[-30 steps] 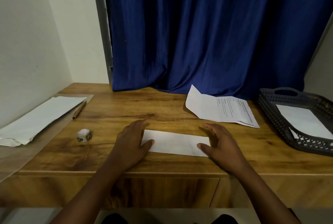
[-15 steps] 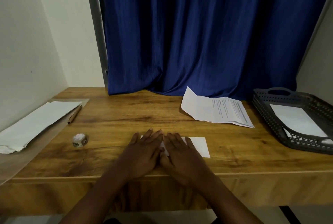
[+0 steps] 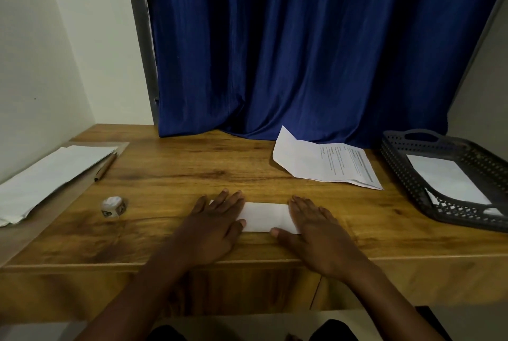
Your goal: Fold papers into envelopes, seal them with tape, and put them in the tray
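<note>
Both hands lie flat with fingers straight: left hand [image 3: 213, 224] and right hand [image 3: 316, 226] press the folded paper [image 3: 265, 216] onto the counter [image 3: 192, 170], likely sharpening its creases; tray [image 3: 412, 176] waits at three o'clock.

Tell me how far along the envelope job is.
Done: white folded paper lies in the dark perforated plastic tray. In hand: left hand and right hand press flat on a small white folded paper. Left: taping it from the small tape roll, traying it, then the printed sheet.

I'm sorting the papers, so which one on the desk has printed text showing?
The sheet by the curtain, left of the tray. The other papers show only blank white.
</note>
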A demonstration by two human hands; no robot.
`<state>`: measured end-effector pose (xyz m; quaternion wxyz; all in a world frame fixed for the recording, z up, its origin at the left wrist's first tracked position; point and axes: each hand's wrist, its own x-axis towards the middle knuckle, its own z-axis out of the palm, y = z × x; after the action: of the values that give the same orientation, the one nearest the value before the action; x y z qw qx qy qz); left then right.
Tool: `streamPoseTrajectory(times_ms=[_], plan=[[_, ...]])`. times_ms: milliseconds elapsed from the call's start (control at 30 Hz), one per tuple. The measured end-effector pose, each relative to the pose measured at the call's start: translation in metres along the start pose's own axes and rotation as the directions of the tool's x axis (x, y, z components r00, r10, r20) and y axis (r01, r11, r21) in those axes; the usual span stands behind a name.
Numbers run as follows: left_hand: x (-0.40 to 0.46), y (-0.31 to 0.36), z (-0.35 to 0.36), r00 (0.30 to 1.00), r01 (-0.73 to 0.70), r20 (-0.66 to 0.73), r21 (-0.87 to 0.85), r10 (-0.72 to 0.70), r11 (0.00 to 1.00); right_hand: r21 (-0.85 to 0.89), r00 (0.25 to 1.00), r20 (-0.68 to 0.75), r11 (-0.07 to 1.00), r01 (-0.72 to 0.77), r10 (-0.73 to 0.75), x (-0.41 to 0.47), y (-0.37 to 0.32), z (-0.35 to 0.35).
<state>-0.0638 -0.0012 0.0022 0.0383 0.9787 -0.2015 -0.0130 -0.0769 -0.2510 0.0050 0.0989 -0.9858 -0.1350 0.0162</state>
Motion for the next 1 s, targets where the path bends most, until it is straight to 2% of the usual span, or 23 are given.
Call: streamPoseTrajectory(times_ms=[133, 300, 467, 533, 633, 700, 800, 1000], plan=[[-0.003, 0.002, -0.003, 1.000, -0.001, 0.006, 0.001, 0.001, 1.000, 0.001, 1.000, -0.009, 1.000, 0.007, -0.007, -0.006, 0.001, -0.002], [-0.006, 0.003, -0.005, 1.000, -0.022, 0.009, -0.026, 0.022, 0.999, -0.094, 0.985, -0.133, 0.991, 0.101, -0.113, -0.008, -0.013, -0.006], [-0.003, -0.001, 0.000, 0.999, -0.029, -0.021, -0.032, 0.028, 0.999, 0.108, 0.980, 0.016, 0.975, 0.196, -0.199, -0.010, -0.040, -0.010], [-0.004, -0.002, 0.002, 0.998, -0.015, -0.058, -0.092, 0.009, 0.996, 0.029, 0.971, 0.053, 0.972, 0.233, -0.234, -0.011, -0.046, -0.005], [-0.006, -0.003, 0.005, 0.984, 0.029, -0.160, -0.257, -0.072, 0.966, -0.067, 0.972, 0.017, 0.970, 0.234, -0.234, -0.016, -0.048, 0.000], [-0.007, -0.004, 0.005, 0.960, 0.047, -0.228, -0.441, -0.162, 0.896, -0.090, 0.969, -0.044, 0.967, 0.240, -0.244, -0.023, -0.046, -0.002], [-0.008, -0.006, 0.005, 0.923, 0.017, -0.270, -0.685, -0.276, 0.728, -0.136, 0.944, -0.118, 0.947, 0.290, -0.307, -0.033, -0.039, -0.008], [-0.014, -0.007, -0.003, 0.916, -0.040, -0.216, -0.889, -0.339, 0.457, -0.033, 0.909, -0.200, 0.929, 0.368, -0.367, -0.043, -0.026, -0.033]])
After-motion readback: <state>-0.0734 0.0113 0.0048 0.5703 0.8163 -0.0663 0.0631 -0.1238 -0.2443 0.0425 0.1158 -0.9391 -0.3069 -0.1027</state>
